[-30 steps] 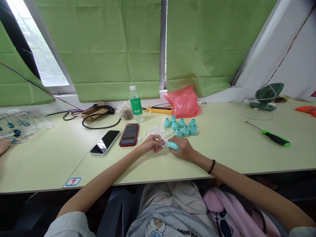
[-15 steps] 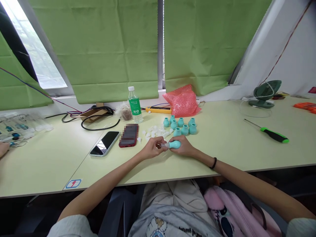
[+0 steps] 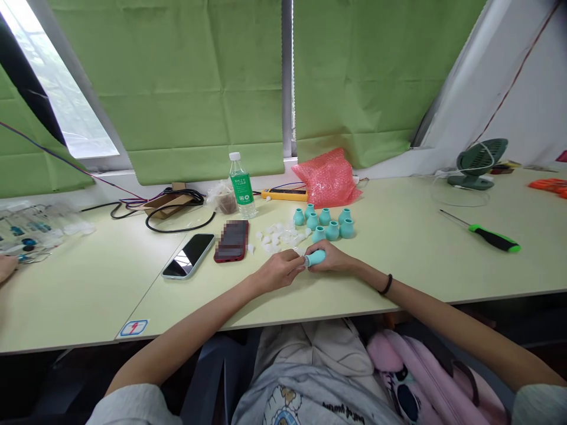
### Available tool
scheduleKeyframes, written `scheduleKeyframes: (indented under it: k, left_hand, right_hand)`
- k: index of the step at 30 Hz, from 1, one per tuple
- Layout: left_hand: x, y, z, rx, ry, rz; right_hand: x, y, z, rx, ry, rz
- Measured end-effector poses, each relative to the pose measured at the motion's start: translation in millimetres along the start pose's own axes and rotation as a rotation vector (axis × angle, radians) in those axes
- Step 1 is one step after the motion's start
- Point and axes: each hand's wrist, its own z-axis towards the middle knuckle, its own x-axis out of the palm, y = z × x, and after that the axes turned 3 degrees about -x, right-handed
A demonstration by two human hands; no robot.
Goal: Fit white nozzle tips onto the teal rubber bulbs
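Right hand gripping a teal bulb low over the worktop, left hand pinching its small clear tip, more teal bulbs and white caps just behind, two phones left.

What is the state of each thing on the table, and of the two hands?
Left hand: closed on a small white piece.
Right hand: holding the teal bulb, lying sideways.
Loose teal bulbs: upright, grouped.
Water bottle: upright, capped.
Phone: flat, screen dark.
Screwdriver: lying flat, untouched.
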Motion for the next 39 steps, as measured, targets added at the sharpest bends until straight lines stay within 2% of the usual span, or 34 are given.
scheduleKeyframes:
  k: [6, 12, 18, 22, 26, 29, 32, 35, 39]
  left_hand:
    - [2.9, -1, -2, 0.127, -0.014, 0.281]
    - [-3.6, -6, -1, 0.266, -0.047, 0.509]
    - [-1.5, -9, -1, 0.348, -0.087, 0.549]
    - [3.1, -8, -2, 0.333, -0.095, 0.498]
    - [-5.5, -1, 1, 0.203, -0.103, 0.341]
    - [-20.3, 14, 3, -0.006, -0.153, 0.151]
    - [-31.4, 35, 1, -0.250, -0.182, 0.119]
    - [-33.0, 51, -3, -0.437, -0.132, 0.197]
    - [-25.2, 57, -5, -0.449, 0.034, 0.200]
  right_hand:
    - [-2, 0, -1, 0.103, 0.092, 0.096]
    - [-7, 2, -1, 0.194, 0.179, 0.225]
    - [-12, -1, -1, 0.205, 0.345, 0.299]
    - [-12, -4, 1, 0.218, 0.371, 0.341]
    - [-8, -1, 3, 0.129, 0.316, 0.424]
    - [-5, 2, 5, 0.064, 0.183, 0.526]
    - [-4, 1, 7, 0.054, 0.071, 0.605]
    - [-5, -2, 8, 0.061, -0.010, 0.642]
    - [-4, -6, 11, 0.053, -0.046, 0.623]
